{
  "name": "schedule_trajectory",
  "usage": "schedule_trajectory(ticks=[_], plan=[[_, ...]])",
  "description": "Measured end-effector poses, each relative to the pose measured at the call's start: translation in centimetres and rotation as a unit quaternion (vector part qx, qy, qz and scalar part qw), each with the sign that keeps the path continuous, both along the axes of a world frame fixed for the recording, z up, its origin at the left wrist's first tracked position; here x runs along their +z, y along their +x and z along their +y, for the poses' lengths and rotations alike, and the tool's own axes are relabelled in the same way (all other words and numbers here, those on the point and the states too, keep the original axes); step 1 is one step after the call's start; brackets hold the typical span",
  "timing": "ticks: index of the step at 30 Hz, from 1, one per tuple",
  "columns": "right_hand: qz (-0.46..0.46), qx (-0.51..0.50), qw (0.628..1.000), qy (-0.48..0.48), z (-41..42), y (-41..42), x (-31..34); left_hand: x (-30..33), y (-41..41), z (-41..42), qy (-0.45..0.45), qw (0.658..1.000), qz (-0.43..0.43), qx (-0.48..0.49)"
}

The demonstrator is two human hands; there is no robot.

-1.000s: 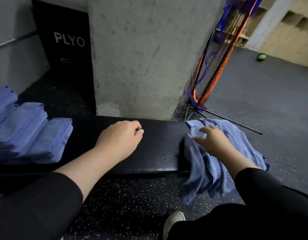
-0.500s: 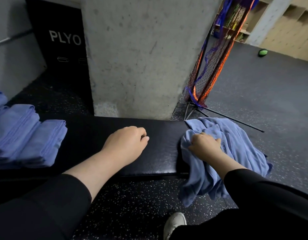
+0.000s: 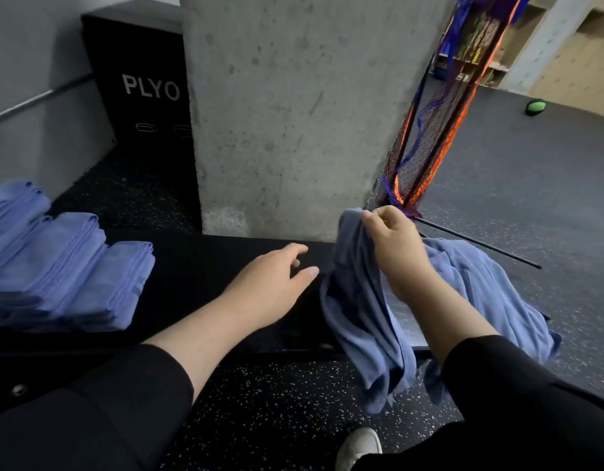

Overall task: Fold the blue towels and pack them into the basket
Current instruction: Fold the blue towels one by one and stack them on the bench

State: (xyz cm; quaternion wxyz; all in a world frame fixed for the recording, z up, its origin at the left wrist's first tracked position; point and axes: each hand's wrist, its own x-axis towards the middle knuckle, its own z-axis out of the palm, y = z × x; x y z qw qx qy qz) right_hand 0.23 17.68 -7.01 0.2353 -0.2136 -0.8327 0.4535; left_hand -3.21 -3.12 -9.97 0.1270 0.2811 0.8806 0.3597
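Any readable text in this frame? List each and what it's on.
"PLYO": white capitals on the front of the black box behind the bench.
Colourful items on the far shelves: any print is too small and blurred to read.
Unfolded towel: no legible label now.

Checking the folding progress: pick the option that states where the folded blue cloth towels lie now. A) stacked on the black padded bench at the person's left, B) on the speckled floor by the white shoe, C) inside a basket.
A: the folded blue cloth towels sit in overlapping stacks on the black padded bench, at the person's left; no basket is in view.
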Motion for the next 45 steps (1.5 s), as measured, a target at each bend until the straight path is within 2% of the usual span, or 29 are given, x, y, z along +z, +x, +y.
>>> schedule_trajectory(ticks=[3,6,10,12,14,17,21,25,27,29,31,33,35,39,40,42,44,45], plan=[[0.005,0.037,0.988,-0.153,-2.5,-1.1,-0.1,-0.1,-0.6,0.1,0.072,0.993,-0.082,0.041],[0.023,0.077,0.942,-0.327,-4.5,-2.0,0.0,0.0,-1.9,-0.7,0.130,0.983,-0.107,0.076],[-0.017,0.155,0.917,-0.366,-5.4,-3.0,-0.3,-0.4,-3.4,-2.4,0.174,0.971,-0.146,0.070],[-0.041,0.188,0.909,-0.370,-5.4,-3.1,-0.5,-0.8,-3.8,-3.1,0.154,0.976,-0.127,0.085],[-0.037,0.188,0.917,-0.349,-5.2,-3.3,-0.6,-1.2,-4.1,-3.6,0.146,0.979,-0.112,0.094],[-0.009,0.137,0.939,-0.315,-4.9,-3.4,-0.9,-1.0,-4.4,-4.1,0.200,0.964,-0.123,0.128],[-0.040,0.149,0.957,-0.247,-4.5,-2.9,-1.2,0.1,-4.6,-3.9,0.225,0.958,-0.121,0.129],[-0.093,0.216,0.938,-0.254,-4.0,-2.0,-1.1,1.2,-4.7,-3.9,0.216,0.966,-0.098,0.107],[-0.107,0.182,0.966,-0.152,-3.4,-1.8,-1.1,1.9,-5.0,-4.6,0.163,0.977,-0.124,0.060],[-0.113,0.143,0.983,-0.021,-2.7,-1.7,-0.9,2.3,-5.3,-5.8,0.037,0.992,-0.121,0.017],[-0.126,0.139,0.979,0.082,-1.9,-1.4,-0.8,2.1,-5.9,-7.1,-0.062,0.994,-0.086,0.021],[-0.161,0.142,0.962,0.170,-1.1,-1.3,-0.8,1.8,-6.8,-8.4,-0.087,0.993,-0.052,0.060],[-0.204,0.137,0.947,0.209,-0.6,-1.2,-0.7,1.5,-7.7,-9.6,-0.097,0.990,-0.010,0.098],[-0.237,0.082,0.942,0.222,-0.5,-1.4,-0.6,1.0,-9.1,-10.8,-0.129,0.974,0.063,0.173],[-0.240,0.081,0.947,0.196,-0.7,-1.5,-0.6,0.8,-9.4,-10.9,-0.138,0.968,0.074,0.197],[-0.213,0.087,0.972,0.043,-1.4,-1.8,-0.7,0.5,-9.7,-10.9,-0.150,0.959,0.070,0.232],[-0.181,0.083,0.968,-0.153,-2.2,-2.3,-0.7,0.3,-9.9,-10.6,-0.072,0.964,-0.027,0.255],[-0.168,0.076,0.963,-0.196,-2.3,-2.8,-0.9,0.5,-9.9,-10.2,0.000,0.957,-0.102,0.270]])
